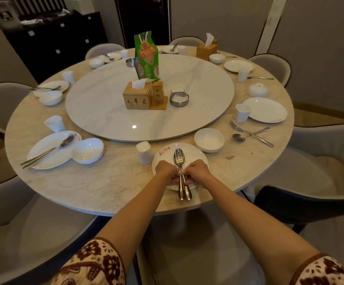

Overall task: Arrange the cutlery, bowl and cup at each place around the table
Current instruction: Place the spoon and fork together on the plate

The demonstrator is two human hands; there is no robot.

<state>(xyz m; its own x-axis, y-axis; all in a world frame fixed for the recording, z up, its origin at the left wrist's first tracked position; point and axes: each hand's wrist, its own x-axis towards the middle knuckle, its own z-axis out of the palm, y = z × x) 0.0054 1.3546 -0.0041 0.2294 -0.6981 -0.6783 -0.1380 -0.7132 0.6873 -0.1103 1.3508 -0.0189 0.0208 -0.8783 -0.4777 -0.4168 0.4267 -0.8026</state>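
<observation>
Both hands pinch the handles of a shiny metal fork (179, 155) and a shiny metal spoon (175, 159), one hand on each side. On the left is the left hand (165, 170) and on the right is the right hand (197, 171). Their fingers curl in tight and the knuckles face up. The fingertips meet at the middle of the handles. The fork lies on top of the spoon, and both point away from the person. Their heads rest on a round white plate with red writing (197, 153). The handle ends stick out past the plate's near rim, over the pale round marble table (105, 177), close to its edge. Both arms reach out straight and low from brown and cream patterned sleeves (89, 262).

A small white cup (144, 152) stands just beside the plate on the left and looks upside down. A round white bowl (209, 140) sits just beside the plate's far right rim. Behind them is the big round turning top (187, 79). Bare table lies left of the cup. More bare table lies right of the plate, up to a second fork (249, 133) and second spoon (238, 137) that cross each other.
</observation>
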